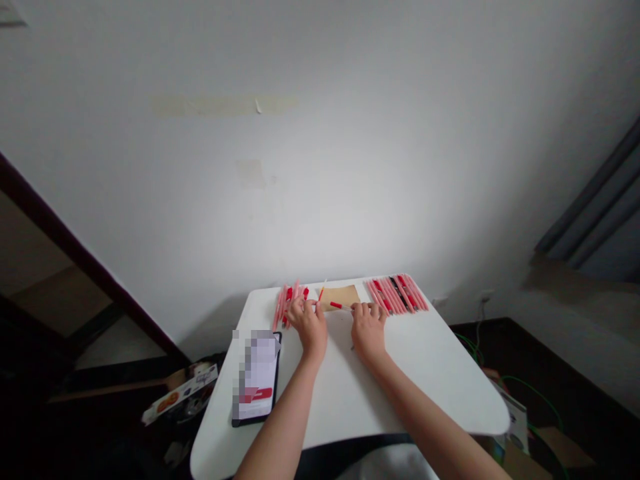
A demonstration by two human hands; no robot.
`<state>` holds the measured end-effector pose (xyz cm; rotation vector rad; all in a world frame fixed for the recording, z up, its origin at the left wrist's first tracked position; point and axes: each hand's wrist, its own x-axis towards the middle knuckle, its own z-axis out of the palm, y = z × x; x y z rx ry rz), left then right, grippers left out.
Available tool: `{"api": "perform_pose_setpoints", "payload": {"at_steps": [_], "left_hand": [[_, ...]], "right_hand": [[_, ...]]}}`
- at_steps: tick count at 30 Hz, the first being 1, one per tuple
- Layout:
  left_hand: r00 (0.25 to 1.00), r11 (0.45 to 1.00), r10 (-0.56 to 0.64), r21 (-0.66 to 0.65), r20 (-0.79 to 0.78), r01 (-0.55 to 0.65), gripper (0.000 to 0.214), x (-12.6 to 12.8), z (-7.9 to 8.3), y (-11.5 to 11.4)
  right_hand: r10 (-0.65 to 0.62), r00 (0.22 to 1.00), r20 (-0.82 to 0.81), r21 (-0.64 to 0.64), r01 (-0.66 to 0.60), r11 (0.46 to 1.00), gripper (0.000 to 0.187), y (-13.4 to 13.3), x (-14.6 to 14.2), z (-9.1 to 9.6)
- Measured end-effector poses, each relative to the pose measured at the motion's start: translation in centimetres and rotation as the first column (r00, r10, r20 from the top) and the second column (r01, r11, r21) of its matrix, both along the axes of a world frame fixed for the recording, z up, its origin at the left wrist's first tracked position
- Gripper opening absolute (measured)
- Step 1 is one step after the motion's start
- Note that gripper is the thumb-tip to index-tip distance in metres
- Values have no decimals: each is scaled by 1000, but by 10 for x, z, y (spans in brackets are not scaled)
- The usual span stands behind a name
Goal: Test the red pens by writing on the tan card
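Well, closest to the person's body two bare forearms stretch over the white tabletop, and a dark-edged phone lies face up on it, beside the left forearm. Farther in, the right hand has its fingers closed on a slim pen, whose red end points toward the left hand. That left hand is curled, thumb and fingers drawn close together; from where I stand I can't tell whether it grips anything. The pen sits between the two hands, just in front of a brown sheet, where a thin orange stick shows at the near left part. Beyond the left hand lies a loose bunch of pink and red pens; past the right, a neat row of pink, red and black pens slants side by side. Behind everything rises the pale wall, with a gray curtain at right.
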<state>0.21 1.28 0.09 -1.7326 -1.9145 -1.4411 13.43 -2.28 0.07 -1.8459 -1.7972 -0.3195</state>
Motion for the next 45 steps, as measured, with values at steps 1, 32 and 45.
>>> {"api": "perform_pose_setpoints", "payload": {"at_steps": [1, 32, 45], "left_hand": [[1000, 1000, 2, -3, -5, -2, 17, -1, -1, 0], [994, 991, -44, -134, -101, 30, 10, 0, 2, -7], [993, 990, -41, -137, -110, 26, 8, -1, 3, -8]], "right_hand": [[15, 999, 33, -5, -15, 1000, 27, 0, -1, 1], [-149, 986, 80, 22, 148, 989, 20, 4, 9, 10], [-119, 993, 22, 35, 118, 992, 30, 9, 13, 2]]}}
